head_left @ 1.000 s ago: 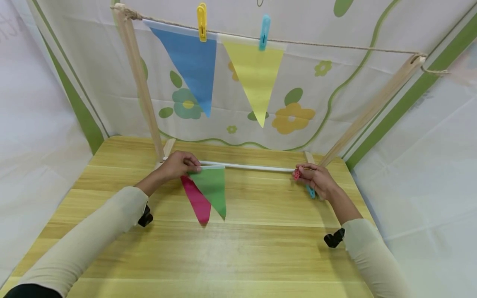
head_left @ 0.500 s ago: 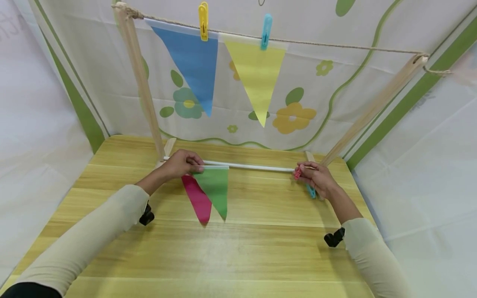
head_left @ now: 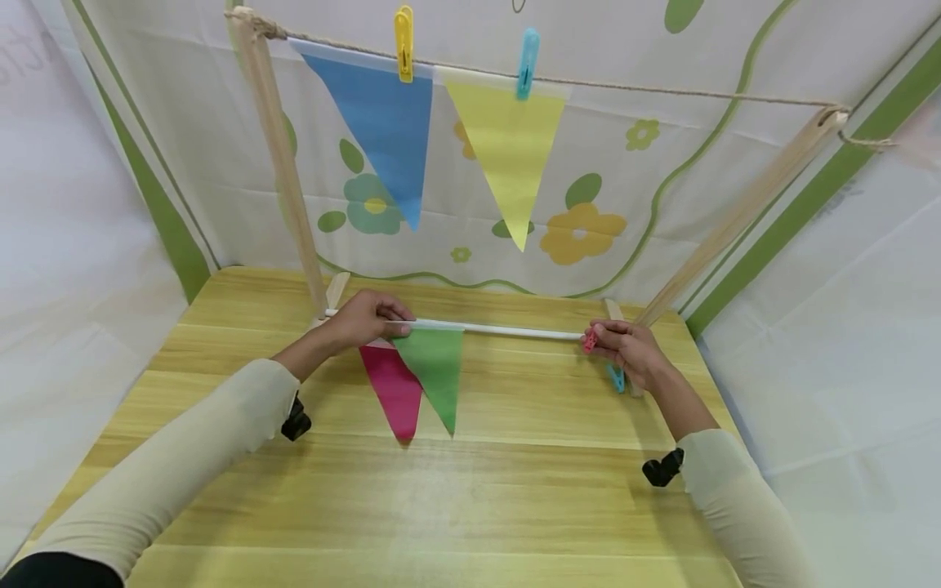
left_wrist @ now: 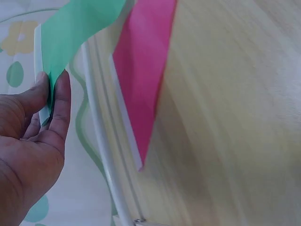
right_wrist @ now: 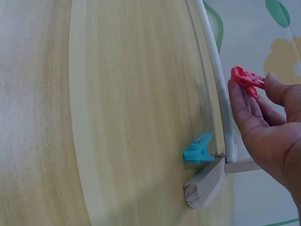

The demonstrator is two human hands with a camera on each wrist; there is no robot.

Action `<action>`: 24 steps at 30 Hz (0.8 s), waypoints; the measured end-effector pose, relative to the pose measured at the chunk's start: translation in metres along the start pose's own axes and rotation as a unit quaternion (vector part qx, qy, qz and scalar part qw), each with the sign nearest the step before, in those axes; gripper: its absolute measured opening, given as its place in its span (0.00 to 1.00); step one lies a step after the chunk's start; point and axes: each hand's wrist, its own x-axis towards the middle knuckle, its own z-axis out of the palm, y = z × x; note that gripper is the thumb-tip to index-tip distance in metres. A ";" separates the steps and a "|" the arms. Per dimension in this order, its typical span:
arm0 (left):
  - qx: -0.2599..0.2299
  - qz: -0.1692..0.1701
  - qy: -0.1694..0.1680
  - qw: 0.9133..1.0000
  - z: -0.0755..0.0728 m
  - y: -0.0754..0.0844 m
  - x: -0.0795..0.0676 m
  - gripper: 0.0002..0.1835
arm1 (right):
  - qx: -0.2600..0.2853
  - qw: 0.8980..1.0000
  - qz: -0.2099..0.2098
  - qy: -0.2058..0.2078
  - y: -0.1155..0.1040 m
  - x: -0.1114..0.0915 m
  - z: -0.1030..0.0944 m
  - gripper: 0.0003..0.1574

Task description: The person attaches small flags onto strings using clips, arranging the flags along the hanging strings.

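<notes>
Green pennant partly beyond the left wrist view's top edge

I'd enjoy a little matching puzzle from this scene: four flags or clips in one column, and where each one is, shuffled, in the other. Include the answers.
1. green flag
2. pink flag
3. yellow flag
4. red clip

A. clipped to the rope
B. in the right hand
C. on the table
D. in the left hand

Right pairs: 1-D, 2-C, 3-A, 4-B

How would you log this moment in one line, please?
left hand: pinches green pennant; right hand: holds red clothespin; rope: blue pennant, yellow pennant clipped
</notes>
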 end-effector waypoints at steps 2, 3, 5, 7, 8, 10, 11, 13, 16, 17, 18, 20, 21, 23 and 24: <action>-0.003 0.006 0.000 1.000 0.000 0.004 0.000 0.14 | 0.004 1.000 0.000 0.002 -0.002 -0.001 0.000 0.43; -0.004 0.008 0.002 1.000 0.000 0.006 0.001 0.14 | 0.006 1.000 0.000 0.003 -0.003 -0.001 0.000 0.43; -0.011 0.008 0.006 1.000 0.001 0.010 0.002 0.14 | 0.012 1.000 -0.001 0.003 -0.005 -0.001 -0.001 0.41; -0.022 0.010 0.009 1.000 0.001 0.013 0.003 0.15 | 0.018 1.000 -0.004 0.000 -0.008 -0.002 -0.001 0.38; -0.028 0.010 0.010 1.000 0.001 0.014 0.004 0.15 | 0.015 1.000 -0.006 -0.004 -0.009 -0.002 -0.001 0.37; -0.035 0.012 0.013 0.999 0.001 0.016 0.004 0.16 | 0.015 1.000 -0.009 -0.006 -0.013 -0.003 -0.001 0.34; -0.037 0.012 0.014 0.999 0.001 0.018 0.004 0.15 | 0.016 1.000 -0.009 -0.006 -0.014 -0.003 -0.001 0.33; -0.038 0.017 0.015 0.999 0.001 0.020 0.004 0.15 | 0.011 1.000 -0.010 -0.008 -0.018 -0.004 0.000 0.32; -0.037 0.025 0.017 0.999 0.000 0.024 0.004 0.14 | 0.005 1.000 -0.013 -0.011 -0.024 -0.004 -0.001 0.32; -0.036 0.028 0.018 0.999 0.000 0.026 0.004 0.14 | 0.003 1.000 -0.015 -0.012 -0.025 -0.004 -0.001 0.32; -0.036 0.032 0.018 0.999 0.000 0.028 0.003 0.14 | 0.000 1.000 -0.017 -0.012 -0.027 -0.004 -0.001 0.33; -0.037 0.039 0.018 0.998 0.000 0.033 0.003 0.13 | -0.005 1.000 -0.023 -0.014 -0.031 -0.005 -0.002 0.34; -0.037 0.042 0.019 0.998 0.000 0.035 0.003 0.13 | -0.008 1.000 -0.026 -0.015 -0.032 -0.005 -0.002 0.35; -0.035 0.051 0.018 0.998 0.000 0.039 0.004 0.12 | -0.015 0.999 -0.033 -0.016 -0.035 -0.005 -0.003 0.36; -0.036 0.055 0.017 0.998 0.000 0.041 0.005 0.12 | -0.019 0.999 -0.036 -0.015 -0.037 -0.005 -0.003 0.37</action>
